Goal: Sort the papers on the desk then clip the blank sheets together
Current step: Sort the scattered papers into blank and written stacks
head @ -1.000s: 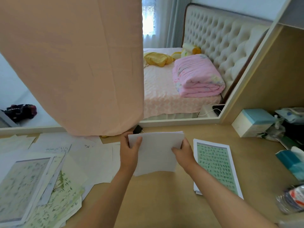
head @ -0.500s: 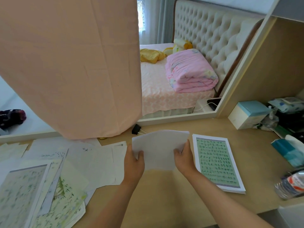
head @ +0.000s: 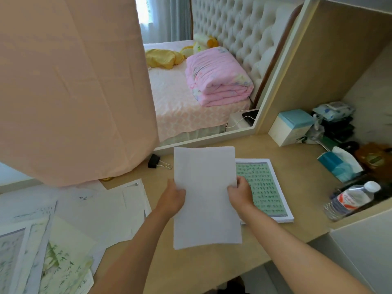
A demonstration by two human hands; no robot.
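We hold blank sheets (head: 205, 196) at frame centre, raised above desk (head: 297, 166). Our left hand (head: 172, 198) pinches stack's left edge, thumb on front; our right hand (head: 240, 193) pinches right edge same way. Black binder clip (head: 154, 161) lies on desk, just upper left of stack, untouched. Green printed pile (head: 265, 187) lies right of stack, partly hidden behind it. Loose papers (head: 95, 206) sprawl across lower left.

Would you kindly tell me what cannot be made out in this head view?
Head view:
blank sheets: count hidden; only the front sheet shows.
left hand and right hand: fingers largely hidden behind the blank sheets.
printed stack: left part covered by the sheets; text too small.
loose papers: cut off by the left and bottom edges.
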